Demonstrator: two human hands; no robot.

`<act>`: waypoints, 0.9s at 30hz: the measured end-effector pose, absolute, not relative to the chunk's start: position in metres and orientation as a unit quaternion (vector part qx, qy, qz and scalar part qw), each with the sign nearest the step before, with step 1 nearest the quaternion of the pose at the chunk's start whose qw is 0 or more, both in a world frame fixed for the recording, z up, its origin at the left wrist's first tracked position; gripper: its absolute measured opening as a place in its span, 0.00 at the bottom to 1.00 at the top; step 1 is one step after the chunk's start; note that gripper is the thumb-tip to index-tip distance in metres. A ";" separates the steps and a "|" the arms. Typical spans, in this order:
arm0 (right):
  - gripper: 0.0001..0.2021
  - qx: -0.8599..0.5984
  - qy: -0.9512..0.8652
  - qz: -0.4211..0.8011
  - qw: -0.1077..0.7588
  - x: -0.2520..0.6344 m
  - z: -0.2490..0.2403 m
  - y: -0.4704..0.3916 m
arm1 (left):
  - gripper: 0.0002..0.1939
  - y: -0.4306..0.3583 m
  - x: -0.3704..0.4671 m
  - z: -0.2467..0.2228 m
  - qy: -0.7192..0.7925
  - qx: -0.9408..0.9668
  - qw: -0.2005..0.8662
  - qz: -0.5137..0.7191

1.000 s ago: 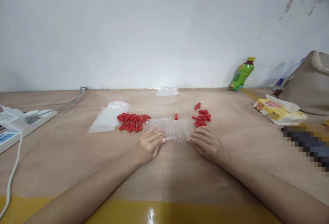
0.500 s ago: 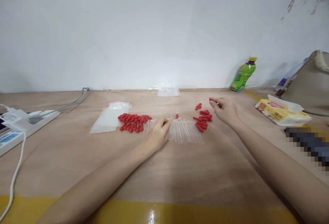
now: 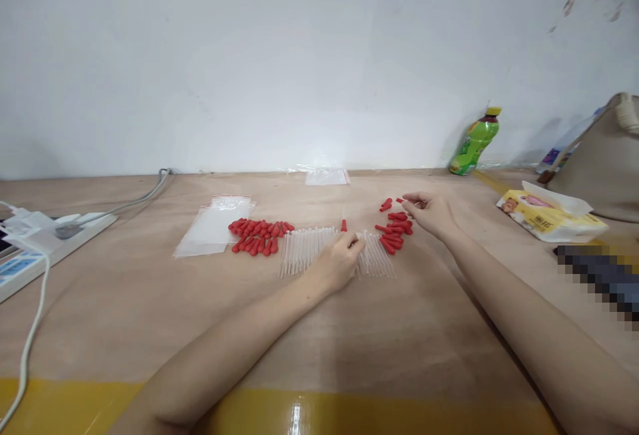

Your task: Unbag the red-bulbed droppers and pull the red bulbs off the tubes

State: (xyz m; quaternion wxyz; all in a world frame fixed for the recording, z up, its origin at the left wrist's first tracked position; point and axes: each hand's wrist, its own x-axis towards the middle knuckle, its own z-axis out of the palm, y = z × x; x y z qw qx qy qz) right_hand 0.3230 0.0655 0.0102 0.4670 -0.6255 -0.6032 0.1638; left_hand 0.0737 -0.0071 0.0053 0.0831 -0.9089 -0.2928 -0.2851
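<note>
Thin clear tubes, like dropper pipes, lie in a row (image 3: 304, 249) across the middle of the table. My left hand (image 3: 339, 262) is over the right part of that row, fingers curled together; whatever they pinch is hidden. My right hand (image 3: 432, 212) pinches a red rubber dropper bulb (image 3: 400, 200) between thumb and fingers, just above a loose group of similar red bulbs (image 3: 397, 229). A single red bulb (image 3: 344, 225) stands behind the tubes. To their left lies a larger pile of red bulbs (image 3: 257, 239).
Clear zip bags (image 3: 210, 229) lie at left, another bag (image 3: 327, 177) near the wall. A power strip (image 3: 94, 225) with cables is far left. At right are a green bottle (image 3: 474, 145), a tissue pack (image 3: 544, 219), a beige bag (image 3: 609, 162) and a blurred dark object (image 3: 599, 279).
My left hand has moved right along the tubes, uncovering those on the left. My right hand has shifted slightly left and down with the red bulb, closer to the loose group.
</note>
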 end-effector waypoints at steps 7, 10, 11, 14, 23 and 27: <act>0.15 -0.587 -0.655 0.184 0.439 0.327 0.010 0.060 | 0.18 -0.013 0.079 0.005 -0.275 -0.909 0.007 -0.314; 0.16 -0.583 -0.678 0.186 0.407 0.329 0.011 0.056 | 0.21 -0.017 0.074 0.005 -0.265 -0.901 0.007 -0.342; 0.17 -0.586 -0.680 0.185 0.400 0.329 0.012 0.055 | 0.20 -0.019 0.069 0.005 -0.261 -0.900 0.013 -0.349; 0.18 -0.604 -0.664 0.164 0.410 0.330 0.016 0.054 | 0.14 -0.025 0.045 0.005 -0.259 -0.896 0.035 -0.359; 0.15 -0.654 -0.682 0.048 0.323 0.277 0.034 0.052 | 0.10 -0.040 -0.023 0.001 -0.293 -0.878 0.045 -0.375; 0.18 -0.647 -0.716 0.020 0.262 0.229 0.032 0.055 | 0.09 -0.037 -0.020 0.001 -0.307 -0.877 0.035 -0.369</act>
